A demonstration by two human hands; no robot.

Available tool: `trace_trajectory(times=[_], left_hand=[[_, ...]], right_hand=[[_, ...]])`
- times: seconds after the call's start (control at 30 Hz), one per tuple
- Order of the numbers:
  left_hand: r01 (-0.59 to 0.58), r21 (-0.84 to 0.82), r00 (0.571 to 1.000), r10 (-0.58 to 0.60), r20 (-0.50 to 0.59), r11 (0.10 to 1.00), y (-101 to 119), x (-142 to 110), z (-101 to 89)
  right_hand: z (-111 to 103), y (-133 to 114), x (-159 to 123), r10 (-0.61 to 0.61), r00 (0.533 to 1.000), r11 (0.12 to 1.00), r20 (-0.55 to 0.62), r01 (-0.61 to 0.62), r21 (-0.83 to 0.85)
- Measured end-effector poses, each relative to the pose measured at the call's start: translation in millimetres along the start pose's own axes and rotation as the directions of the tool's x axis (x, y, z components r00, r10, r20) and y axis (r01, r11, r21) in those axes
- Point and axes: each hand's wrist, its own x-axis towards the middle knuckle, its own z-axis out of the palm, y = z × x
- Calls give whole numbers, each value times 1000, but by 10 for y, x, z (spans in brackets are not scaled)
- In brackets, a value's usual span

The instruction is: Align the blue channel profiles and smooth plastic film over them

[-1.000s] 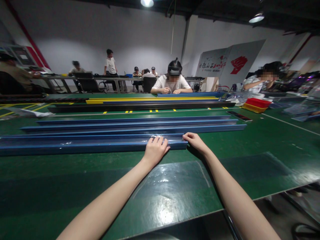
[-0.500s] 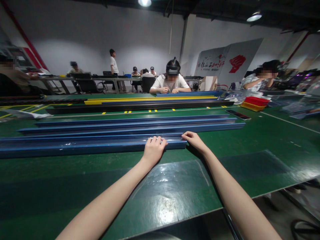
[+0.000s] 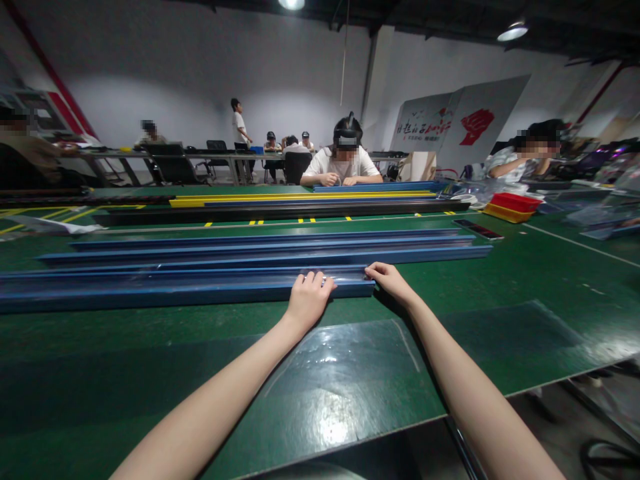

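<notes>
A long blue channel-shaped rail (image 3: 200, 295) lies across the green table in front of me, with glossy clear film along its inside. My left hand (image 3: 313, 297) is closed over its near wall close to the right end, its fingertips bent down into the channel. At that right end my right hand (image 3: 391, 281) is closed in a pinch. What sits between its thumb and finger is too small to make out. Just behind lie further blue rails (image 3: 425, 253), apart from both hands.
Clear plastic sheets (image 3: 345, 373) lie flat along the table's near edge. Farther back are a yellow rail (image 3: 300, 197), a black rail (image 3: 280, 213), a phone (image 3: 479, 229) and red and yellow bins (image 3: 513, 205). Across the table sits a co-worker (image 3: 344, 160).
Both hands have stayed almost where they were on the blue rail. Bright glints on the film left of my hand have faded. A standing person in the background has shifted right.
</notes>
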Motion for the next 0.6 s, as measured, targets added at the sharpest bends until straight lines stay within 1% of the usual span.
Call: trace_trajectory(times=[0.43,0.6], left_hand=[[-16,12,999,16,-33,1000,4,5,-1],[-49,5,999,49,-17,999,-21,11,-14]], right_hand=[[-16,38,8,49,998,998,32,-48,-48],[-20,53,16,50,998,996,25,-48,-71]])
